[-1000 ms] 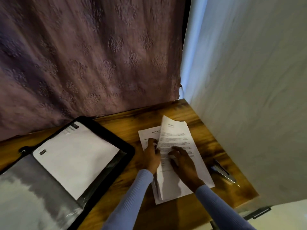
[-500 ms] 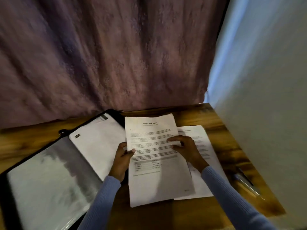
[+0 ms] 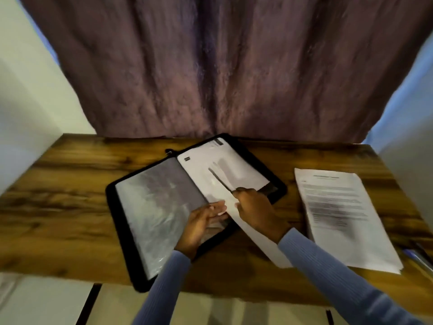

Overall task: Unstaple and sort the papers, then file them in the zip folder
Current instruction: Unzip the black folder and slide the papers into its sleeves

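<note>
Wooden table (image 3: 70,195) fills my view from left to right, and a purple curtain (image 3: 234,66) hangs behind it. On the table lies the folder (image 3: 131,231), black at the rim and open flat, turned a little so that its far corner points to the curtain. Its left half shows a grey, shiny plastic pocket (image 3: 152,207). Its right half carries a white page (image 3: 210,158) with small dark marks near the top.

I see the right hand (image 3: 255,209) over the near part of the right half. Its fingers are curled around one sheet (image 3: 253,238), which they pinch at its long edge. The sheet is tilted, almost edge-on to the camera; its far end reaches over the white page in the folder and its near end passes the folder rim toward the table edge. The left hand (image 3: 201,221) lies just beside it, on the near part of the folder close to the middle fold. Its fingers are nearly straight and close together, and they press on the plastic there; the fingertips touch or almost touch the sheet, I cannot tell which.

Well apart to the right, a stack (image 3: 339,214) of printed papers rests flat on the table. The picture is blurred, so the text is not readable. At the right edge some thin object (image 3: 419,256) lies beside the stack; I cannot tell what it is. Both sleeves (image 3: 328,273) are light blue.
</note>
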A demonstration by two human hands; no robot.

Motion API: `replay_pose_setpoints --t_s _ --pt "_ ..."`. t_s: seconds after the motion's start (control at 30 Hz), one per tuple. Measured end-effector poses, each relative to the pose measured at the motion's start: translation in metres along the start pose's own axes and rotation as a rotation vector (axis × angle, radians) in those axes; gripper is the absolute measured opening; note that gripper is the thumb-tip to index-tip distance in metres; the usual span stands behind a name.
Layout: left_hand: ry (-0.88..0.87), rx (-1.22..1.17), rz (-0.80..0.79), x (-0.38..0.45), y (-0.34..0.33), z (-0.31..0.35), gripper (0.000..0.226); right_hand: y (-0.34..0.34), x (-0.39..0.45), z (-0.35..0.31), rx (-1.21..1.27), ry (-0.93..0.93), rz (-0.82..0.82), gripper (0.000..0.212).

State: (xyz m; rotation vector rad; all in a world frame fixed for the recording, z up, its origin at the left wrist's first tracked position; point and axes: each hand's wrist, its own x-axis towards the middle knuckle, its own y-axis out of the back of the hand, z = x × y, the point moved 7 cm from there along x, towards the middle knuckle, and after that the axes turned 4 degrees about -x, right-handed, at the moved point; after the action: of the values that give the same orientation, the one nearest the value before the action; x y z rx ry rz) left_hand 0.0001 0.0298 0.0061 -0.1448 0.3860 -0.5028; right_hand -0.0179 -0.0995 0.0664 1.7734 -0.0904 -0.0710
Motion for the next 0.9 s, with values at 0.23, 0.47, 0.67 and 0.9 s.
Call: replay_pose_setpoints --t_s 0.23,0.47,0.67,0.9 --pt "-0.254 1.331 0.106 -0.03 0.137 -0.038 0.031 -0.033 -0.024 -0.059 -0.073 0.152 -0.088 0.032" --pt "-0.36 1.276 0.003 -0.047 0.139 -0.019 0.024 -0.039 -0.059 -0.069 -0.128 0.026 -0.122 0.035" --pt "-0.369 1.284 0.061 -0.046 0.131 0.004 0.033 -0.033 -0.081 -0.061 -0.159 -0.036 -0.149 0.037" --pt "-0.379 1.291 -0.038 -0.047 0.123 0.02 0.019 -0.03 -0.103 -0.051 -0.177 -0.032 -0.132 0.033"
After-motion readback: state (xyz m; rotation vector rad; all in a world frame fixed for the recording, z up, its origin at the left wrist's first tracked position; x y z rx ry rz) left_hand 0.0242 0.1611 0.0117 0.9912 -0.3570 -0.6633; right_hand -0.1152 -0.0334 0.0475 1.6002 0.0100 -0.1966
